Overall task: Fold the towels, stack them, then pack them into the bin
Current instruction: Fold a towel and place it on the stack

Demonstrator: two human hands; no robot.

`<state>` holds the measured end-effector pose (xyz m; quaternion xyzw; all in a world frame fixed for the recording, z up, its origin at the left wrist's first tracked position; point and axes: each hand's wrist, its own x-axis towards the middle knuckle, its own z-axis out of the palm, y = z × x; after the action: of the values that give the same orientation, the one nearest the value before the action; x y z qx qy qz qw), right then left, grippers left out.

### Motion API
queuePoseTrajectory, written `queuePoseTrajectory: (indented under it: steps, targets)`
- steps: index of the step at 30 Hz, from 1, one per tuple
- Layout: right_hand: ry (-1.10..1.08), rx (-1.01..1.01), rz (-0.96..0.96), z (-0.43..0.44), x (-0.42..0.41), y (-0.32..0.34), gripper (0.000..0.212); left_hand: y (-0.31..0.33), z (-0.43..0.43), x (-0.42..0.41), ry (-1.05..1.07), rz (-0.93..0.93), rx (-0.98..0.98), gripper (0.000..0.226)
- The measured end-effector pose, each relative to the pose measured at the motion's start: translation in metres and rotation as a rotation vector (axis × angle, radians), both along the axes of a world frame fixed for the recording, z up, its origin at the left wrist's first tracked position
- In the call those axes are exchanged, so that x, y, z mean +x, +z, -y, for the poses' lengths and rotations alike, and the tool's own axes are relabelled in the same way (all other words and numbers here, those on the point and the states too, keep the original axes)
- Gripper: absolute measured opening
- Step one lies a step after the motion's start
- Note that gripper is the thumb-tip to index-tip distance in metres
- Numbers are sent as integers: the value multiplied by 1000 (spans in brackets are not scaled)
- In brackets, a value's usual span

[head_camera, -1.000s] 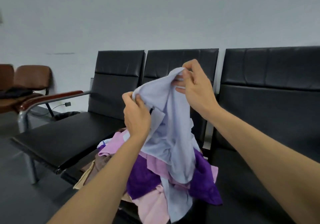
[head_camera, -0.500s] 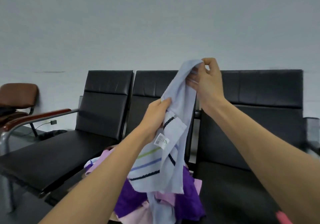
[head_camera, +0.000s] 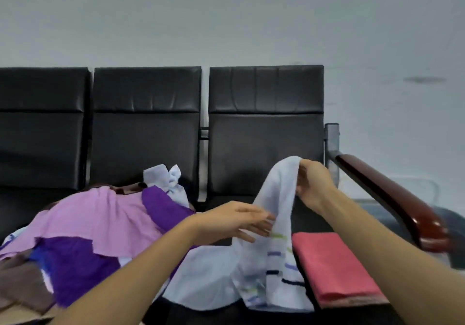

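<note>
A pale blue striped towel (head_camera: 274,226) hangs over the right seat, its lower part spread on the cushion. My right hand (head_camera: 314,183) pinches its top edge, held up. My left hand (head_camera: 241,220) reaches in with fingers nearly straight and touches the towel's left side halfway down. A folded red towel (head_camera: 334,266) lies flat on the seat to the right. A heap of unfolded towels (head_camera: 100,224), pink, purple, brown and white, covers the middle seat at the left. No bin is in view.
A row of black padded chairs (head_camera: 264,133) stands against a grey wall. A dark red wooden armrest (head_camera: 392,199) on a metal post borders the right seat.
The view has swung right and down. Both hands have carried the striped towel from above the heap down over the right seat. My left hand has loosened its grip.
</note>
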<state>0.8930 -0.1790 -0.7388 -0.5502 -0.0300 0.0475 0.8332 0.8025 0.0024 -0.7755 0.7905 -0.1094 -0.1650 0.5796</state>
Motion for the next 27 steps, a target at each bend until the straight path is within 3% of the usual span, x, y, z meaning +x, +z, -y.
queuePoseTrajectory:
  steps: [7,10,13,16,20,24,27]
  targets:
    - [-29,30,-212,58,29,-94,39,-84,-9,28,201,4,337,19]
    - [-62,-253,-168,71,38,-119,23,-116,-19,38,364,58,509,20]
    - [-48,-487,-93,78,47,-131,24,-127,-28,50,418,184,760,16]
    - [-53,-512,-56,80,47,-127,24,-131,-26,59,440,144,697,15]
    - [36,-643,-99,87,39,-125,38,-142,-13,70,438,110,666,21]
    - [58,-672,-199,99,36,-121,11,-158,-3,78,481,28,554,41]
    - [85,-627,-238,106,37,-123,21,-158,0,87,545,-48,402,23]
